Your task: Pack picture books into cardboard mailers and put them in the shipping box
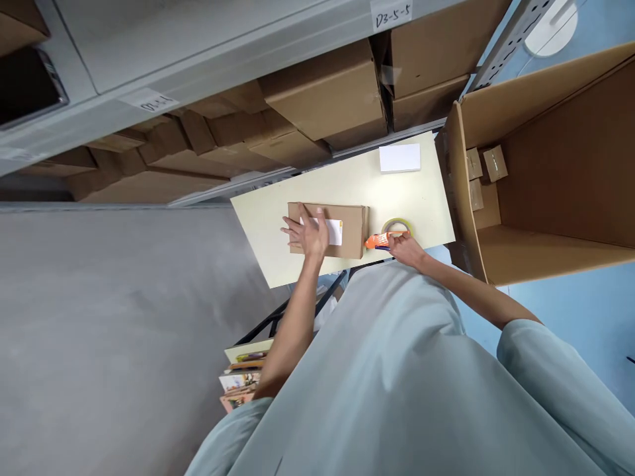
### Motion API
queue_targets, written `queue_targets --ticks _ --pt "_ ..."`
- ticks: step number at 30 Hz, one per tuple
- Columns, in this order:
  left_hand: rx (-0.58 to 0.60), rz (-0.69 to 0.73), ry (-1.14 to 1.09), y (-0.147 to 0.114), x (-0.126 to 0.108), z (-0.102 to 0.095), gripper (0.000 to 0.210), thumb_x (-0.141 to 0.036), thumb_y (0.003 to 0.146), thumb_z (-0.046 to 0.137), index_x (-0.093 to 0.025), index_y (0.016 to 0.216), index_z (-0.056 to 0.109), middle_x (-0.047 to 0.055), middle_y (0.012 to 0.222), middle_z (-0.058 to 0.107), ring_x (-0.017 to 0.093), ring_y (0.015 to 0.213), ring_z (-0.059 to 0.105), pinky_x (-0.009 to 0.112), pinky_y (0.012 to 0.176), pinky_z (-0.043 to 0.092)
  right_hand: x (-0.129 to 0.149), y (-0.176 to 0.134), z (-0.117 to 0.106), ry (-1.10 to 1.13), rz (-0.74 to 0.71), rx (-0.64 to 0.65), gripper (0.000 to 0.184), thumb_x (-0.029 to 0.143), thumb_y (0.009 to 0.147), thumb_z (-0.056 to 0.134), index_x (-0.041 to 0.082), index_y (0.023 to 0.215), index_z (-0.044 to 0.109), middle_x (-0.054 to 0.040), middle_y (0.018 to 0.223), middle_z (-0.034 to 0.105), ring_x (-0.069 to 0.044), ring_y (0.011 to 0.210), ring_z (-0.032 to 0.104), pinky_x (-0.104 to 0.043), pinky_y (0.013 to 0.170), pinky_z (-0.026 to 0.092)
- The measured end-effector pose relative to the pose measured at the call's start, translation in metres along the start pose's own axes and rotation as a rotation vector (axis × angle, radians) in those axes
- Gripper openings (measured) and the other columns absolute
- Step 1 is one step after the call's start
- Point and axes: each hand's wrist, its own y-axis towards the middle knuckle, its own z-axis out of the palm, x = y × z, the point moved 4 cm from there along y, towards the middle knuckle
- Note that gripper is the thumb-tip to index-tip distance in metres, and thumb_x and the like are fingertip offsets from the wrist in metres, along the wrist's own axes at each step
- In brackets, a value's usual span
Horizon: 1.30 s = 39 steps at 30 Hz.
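A brown cardboard box (354, 231) with a white label (335, 233) lies on the pale yellow tabletop (262, 231). My left hand (308, 233) rests on its top with fingers spread, partly covering the label. Just right of the box, my right hand (405, 250) has its fingers closed around a slim orange item with white lettering (379, 240); its kind is unclear. The tip of that item points at the box's right end. Behind my right hand lies a roll of yellowish tape (403, 222), partly hidden by the hand and the orange item.
A stack of white labels (399, 158) sits at the table's back right. Beyond, a grey shelf (223, 79) holds several cardboard boxes (327, 86). At right stands a large open carton (555, 165) with small boxes (495, 164) inside. Books or magazines (241, 380) are low at left.
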Motion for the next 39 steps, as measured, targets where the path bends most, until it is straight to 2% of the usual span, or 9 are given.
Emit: queue_targets --ticks 2,5,11,15,20,24,31,36,39 --pt "0.009 -0.069 -0.004 0.0 -0.003 0.012 0.099 -0.083 0.1 0.045 -0.028 0.18 0.024 0.021 0.189 -0.001 0.052 0.173 0.002 0.089 0.126 0.019 0.012 0.007 0.0 -0.002 -0.049 -0.012 0.04 0.002 0.103 0.04 -0.003 0.138 0.06 -0.0261 0.104 0.081 -0.032 0.093 0.078 -0.045 0.095 0.047" --pt "-0.11 -0.055 -0.077 0.001 -0.013 0.023 0.114 -0.079 0.096 0.058 -0.016 0.181 0.016 0.026 0.187 -0.004 0.051 0.173 -0.005 0.085 0.13 0.007 0.024 0.016 -0.003 -0.018 -0.134 -0.01 0.04 0.001 0.103 0.038 -0.003 0.135 0.061 -0.0266 0.104 0.08 -0.032 0.09 0.077 -0.048 0.094 0.048" --pt "-0.225 0.081 -0.067 -0.007 -0.02 0.028 0.105 -0.053 0.097 0.065 -0.013 0.18 0.015 0.021 0.188 0.009 0.039 0.176 0.003 0.065 0.141 0.006 0.016 0.005 -0.006 -0.109 -0.241 -0.039 0.044 -0.003 0.103 0.034 -0.001 0.138 0.061 -0.0204 0.103 0.082 -0.03 0.091 0.079 -0.045 0.102 0.048" --pt "-0.145 0.111 -0.105 -0.019 -0.023 0.022 0.107 -0.044 0.095 0.067 -0.007 0.18 0.012 0.019 0.189 0.002 0.036 0.176 -0.007 0.057 0.143 -0.001 -0.021 -0.03 -0.004 -0.145 -0.256 -0.019 0.046 0.001 0.104 0.039 -0.002 0.146 0.058 -0.0204 0.107 0.084 -0.03 0.094 0.081 -0.043 0.106 0.046" --pt "-0.076 0.215 -0.155 -0.035 -0.025 0.02 0.108 -0.038 0.092 0.07 -0.008 0.18 0.014 0.018 0.189 0.001 0.036 0.176 -0.01 0.057 0.143 -0.006 -0.102 -0.071 -0.014 -0.144 -0.148 0.05 0.038 0.011 0.106 0.044 -0.001 0.135 0.065 -0.0235 0.101 0.084 -0.032 0.088 0.08 -0.044 0.103 0.043" --pt "-0.051 0.329 -0.146 -0.048 -0.023 0.026 0.108 -0.037 0.091 0.072 -0.009 0.179 0.017 0.018 0.189 0.003 0.036 0.176 -0.01 0.058 0.143 -0.006 -0.135 -0.051 -0.043 -0.198 -0.1 0.01 0.04 0.019 0.107 0.044 -0.003 0.133 0.065 -0.027 0.105 0.083 -0.035 0.093 0.079 -0.047 0.104 0.04" --pt "-0.016 0.484 -0.189 -0.061 -0.02 0.034 0.098 -0.041 0.095 0.067 -0.011 0.178 0.024 0.015 0.189 0.007 0.035 0.176 -0.009 0.059 0.143 -0.003 -0.073 0.055 -0.076 -0.134 -0.18 -0.062 0.051 0.007 0.102 0.035 -0.003 0.146 0.058 -0.0254 0.112 0.083 -0.032 0.096 0.079 -0.052 0.114 0.038" --pt "-0.025 0.49 -0.174 -0.059 -0.018 0.037 0.099 -0.041 0.095 0.065 -0.009 0.179 0.023 0.015 0.189 0.007 0.035 0.176 -0.008 0.058 0.143 -0.004 -0.044 0.05 -0.07 -0.011 -0.143 -0.006 0.054 0.011 0.101 0.039 -0.008 0.149 0.053 -0.0303 0.115 0.081 -0.037 0.102 0.078 -0.059 0.116 0.039" --pt "-0.026 0.487 -0.18 -0.061 -0.018 0.039 0.1 -0.042 0.096 0.064 -0.009 0.179 0.02 0.015 0.189 0.005 0.034 0.176 -0.007 0.055 0.144 -0.006 -0.04 0.038 -0.072 0.101 0.023 -0.005 0.057 0.023 0.105 0.038 -0.012 0.148 0.052 -0.0348 0.116 0.078 -0.042 0.105 0.076 -0.063 0.115 0.041"
